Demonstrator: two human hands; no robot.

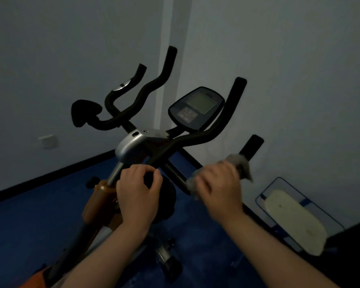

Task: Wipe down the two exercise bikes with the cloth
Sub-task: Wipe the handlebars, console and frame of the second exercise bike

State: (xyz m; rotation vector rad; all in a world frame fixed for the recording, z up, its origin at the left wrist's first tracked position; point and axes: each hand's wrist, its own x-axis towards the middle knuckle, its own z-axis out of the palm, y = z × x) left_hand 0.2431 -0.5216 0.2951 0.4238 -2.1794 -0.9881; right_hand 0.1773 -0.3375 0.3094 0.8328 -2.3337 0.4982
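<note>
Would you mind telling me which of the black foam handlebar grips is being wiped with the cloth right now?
The short grip lowest on the right: the right hand holds the grey cloth round its bar. The taller grips stand untouched; the left hand grips a black knob.

Under me, the blue floor carries the exercise bike and, beside the wall, a blue-edged tray.

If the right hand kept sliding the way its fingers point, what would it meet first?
The right hand, gripping the grey cloth around the right handlebar grip, points up along that bar. It would likely run off the grip's end, then reach the wall; depth is unclear.
</note>
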